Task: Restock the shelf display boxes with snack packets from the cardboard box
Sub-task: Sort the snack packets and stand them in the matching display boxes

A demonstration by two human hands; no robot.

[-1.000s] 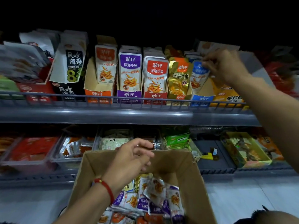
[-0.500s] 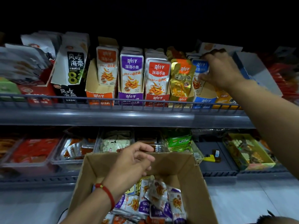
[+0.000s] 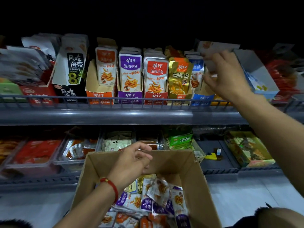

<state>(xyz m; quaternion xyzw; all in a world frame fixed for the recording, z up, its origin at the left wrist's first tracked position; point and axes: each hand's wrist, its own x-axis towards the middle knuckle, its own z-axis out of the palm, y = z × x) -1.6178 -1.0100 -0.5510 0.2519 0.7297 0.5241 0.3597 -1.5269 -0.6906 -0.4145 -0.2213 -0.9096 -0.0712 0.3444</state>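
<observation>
From the head camera, my right hand (image 3: 225,76) is raised to the upper grey metal shelf (image 3: 115,116), its fingers curled around the top of a blurred pale snack packet (image 3: 209,66) at the blue cardboard display box (image 3: 203,98), which stands just right of the gold-fronted display box (image 3: 180,96); motion blur keeps me from telling exactly how the fingertips meet; further left along the same shelf stand the red display box (image 3: 155,97), the purple display box (image 3: 130,96) and the orange display box (image 3: 99,96), each holding upright white packets with matching coloured labels; my left hand (image 3: 131,163), a red cord bracelet (image 3: 111,186) at the wrist, hovers over the far rim of the open brown cardboard box (image 3: 202,186) with fingers loosely curled, and I cannot tell whether it holds anything; inside the box lies a loose heap of small foil snack packets (image 3: 158,199) in purple, orange and white; on the lower shelf behind the box sit clear plastic trays (image 3: 77,152) of wrapped snacks and a green carton (image 3: 180,140).
</observation>
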